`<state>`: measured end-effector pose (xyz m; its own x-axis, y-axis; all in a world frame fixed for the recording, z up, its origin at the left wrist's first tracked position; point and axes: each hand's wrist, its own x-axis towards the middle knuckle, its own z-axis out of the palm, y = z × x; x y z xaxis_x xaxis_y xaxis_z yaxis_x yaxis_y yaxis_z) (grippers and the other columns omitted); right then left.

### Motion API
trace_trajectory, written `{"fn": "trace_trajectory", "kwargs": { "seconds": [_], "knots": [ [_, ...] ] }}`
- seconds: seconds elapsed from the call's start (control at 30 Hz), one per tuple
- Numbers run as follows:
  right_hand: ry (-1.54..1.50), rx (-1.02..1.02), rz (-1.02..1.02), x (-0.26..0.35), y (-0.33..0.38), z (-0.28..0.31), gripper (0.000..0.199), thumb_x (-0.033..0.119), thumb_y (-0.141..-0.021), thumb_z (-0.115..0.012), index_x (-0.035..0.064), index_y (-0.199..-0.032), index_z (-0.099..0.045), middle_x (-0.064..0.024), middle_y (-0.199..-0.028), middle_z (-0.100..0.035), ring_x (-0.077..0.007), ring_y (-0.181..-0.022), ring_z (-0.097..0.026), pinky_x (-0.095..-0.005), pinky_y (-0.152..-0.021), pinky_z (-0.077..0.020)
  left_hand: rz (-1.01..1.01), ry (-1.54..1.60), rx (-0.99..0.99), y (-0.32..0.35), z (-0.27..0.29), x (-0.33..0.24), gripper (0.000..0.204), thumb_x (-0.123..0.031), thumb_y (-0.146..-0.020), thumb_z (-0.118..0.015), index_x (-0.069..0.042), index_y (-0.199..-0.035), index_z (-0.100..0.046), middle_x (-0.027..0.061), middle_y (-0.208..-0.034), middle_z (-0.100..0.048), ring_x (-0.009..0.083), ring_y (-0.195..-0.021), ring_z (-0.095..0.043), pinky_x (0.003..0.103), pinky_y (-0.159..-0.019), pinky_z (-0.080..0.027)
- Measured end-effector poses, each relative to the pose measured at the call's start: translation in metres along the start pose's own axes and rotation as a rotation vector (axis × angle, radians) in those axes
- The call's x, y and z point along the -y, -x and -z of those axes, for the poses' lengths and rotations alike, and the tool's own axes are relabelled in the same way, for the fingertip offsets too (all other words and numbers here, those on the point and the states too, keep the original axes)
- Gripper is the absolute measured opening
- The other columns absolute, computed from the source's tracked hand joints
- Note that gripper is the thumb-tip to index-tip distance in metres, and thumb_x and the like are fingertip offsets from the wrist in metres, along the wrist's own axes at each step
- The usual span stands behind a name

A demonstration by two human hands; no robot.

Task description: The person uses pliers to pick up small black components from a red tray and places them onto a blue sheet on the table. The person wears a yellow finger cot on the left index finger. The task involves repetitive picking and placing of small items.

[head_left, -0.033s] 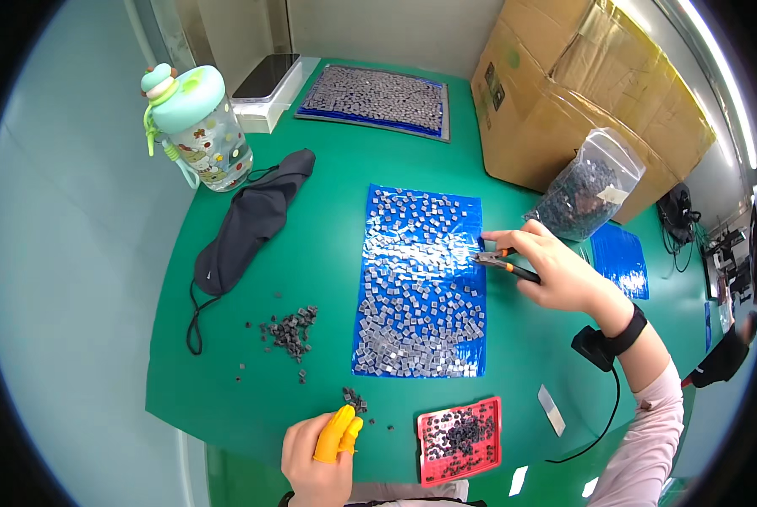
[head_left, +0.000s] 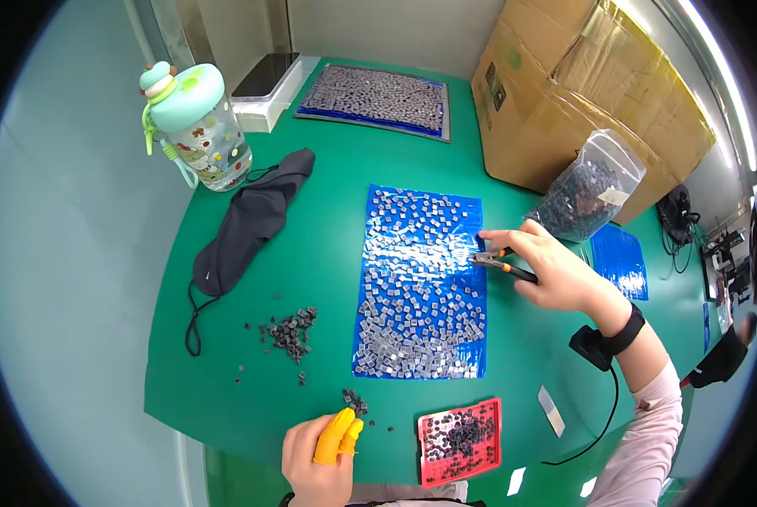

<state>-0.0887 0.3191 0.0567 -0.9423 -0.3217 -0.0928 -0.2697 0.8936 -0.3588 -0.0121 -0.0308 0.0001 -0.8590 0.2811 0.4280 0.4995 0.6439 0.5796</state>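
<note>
My right hand (head_left: 557, 272) grips small pliers (head_left: 501, 263) with orange and black handles; their tip rests at the right edge of a blue sheet (head_left: 467, 211) covered with several small grey square parts. My left hand (head_left: 315, 460) is at the table's front edge, with yellow finger cots (head_left: 338, 435) on its pinched fingertips. Nothing shows between those fingertips. Just above them lies a small cluster of dark parts (head_left: 355, 401). To the right of my left hand is a red tray (head_left: 490, 409) holding dark parts.
A loose pile of dark parts (head_left: 289, 329) and a black face mask (head_left: 247, 224) lie on the left of the green table. A mint bottle (head_left: 196, 127), a second sheet of grey parts (head_left: 374, 97), a cardboard box (head_left: 581, 93) and a bag of parts (head_left: 585, 190) stand behind.
</note>
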Motion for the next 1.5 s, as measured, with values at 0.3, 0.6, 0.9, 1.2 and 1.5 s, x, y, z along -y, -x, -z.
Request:
{"fn": "trace_trajectory", "kwargs": {
  "seconds": [0.3, 0.6, 0.9, 1.2, 1.5],
  "knots": [
    [0.08, 0.054, -0.045, 0.006, 0.004, 0.001, 0.06, -0.001, -0.069, -0.064, 0.003, -0.128, -0.056, -0.0122, -0.133, -0.054, -0.0322, -0.112, -0.051, -0.0403, -0.102, -0.0412, -0.014, 0.044, 0.011, -0.004, 0.001, 0.004, 0.022, -0.006, -0.075, -0.078, -0.004, -0.096, -0.07, 0.0051, -0.097, -0.064, 0.0264, -0.083, -0.06, 0.036, -0.071, -0.05],
    [0.022, -0.013, -0.245, 0.034, 0.038, -0.016, 0.065, -0.003, -0.07, -0.061, 0.0029, -0.134, -0.05, -0.0144, -0.133, -0.049, -0.0345, -0.12, -0.048, -0.0409, -0.106, -0.0393, 0.049, 0.071, 0.055, -0.006, 0.004, 0.008, 0.02, -0.007, -0.076, -0.077, -0.005, -0.095, -0.07, 0.0047, -0.097, -0.063, 0.026, -0.082, -0.06, 0.036, -0.071, -0.049],
    [0.001, -0.072, -0.367, 0.063, 0.057, -0.032, 0.061, -0.001, -0.072, -0.061, 0.0001, -0.133, -0.05, -0.016, -0.128, -0.049, -0.0342, -0.116, -0.049, -0.0411, -0.102, -0.0414, 0.066, 0.179, 0.016, -0.002, 0.005, 0.013, 0.019, -0.003, -0.075, -0.078, -0.005, -0.092, -0.07, 0.0064, -0.093, -0.071, 0.0254, -0.08, -0.065, 0.034, -0.071, -0.053],
    [-0.035, -0.032, -0.523, 0.088, 0.082, -0.036, 0.062, 0.0, -0.072, -0.061, -0.0004, -0.133, -0.05, -0.0169, -0.127, -0.048, -0.0349, -0.115, -0.049, -0.0414, -0.102, -0.0413, 0.031, 0.172, 0.033, -0.005, 0.012, 0.02, 0.017, -0.001, -0.076, -0.077, -0.004, -0.091, -0.072, 0.0072, -0.092, -0.071, 0.0238, -0.078, -0.066, 0.031, -0.067, -0.053],
    [-0.017, -0.025, -0.495, 0.096, 0.097, -0.03, 0.061, 0.001, -0.071, -0.062, 0.0005, -0.131, -0.053, -0.0171, -0.128, -0.054, -0.0361, -0.112, -0.052, -0.0403, -0.098, -0.0443, 0.154, 0.293, 0.107, -0.006, 0.017, 0.019, 0.02, 0.004, -0.079, -0.073, -0.001, -0.098, -0.072, 0.0092, -0.096, -0.071, 0.0217, -0.082, -0.067, 0.027, -0.072, -0.053]
  ]
}}
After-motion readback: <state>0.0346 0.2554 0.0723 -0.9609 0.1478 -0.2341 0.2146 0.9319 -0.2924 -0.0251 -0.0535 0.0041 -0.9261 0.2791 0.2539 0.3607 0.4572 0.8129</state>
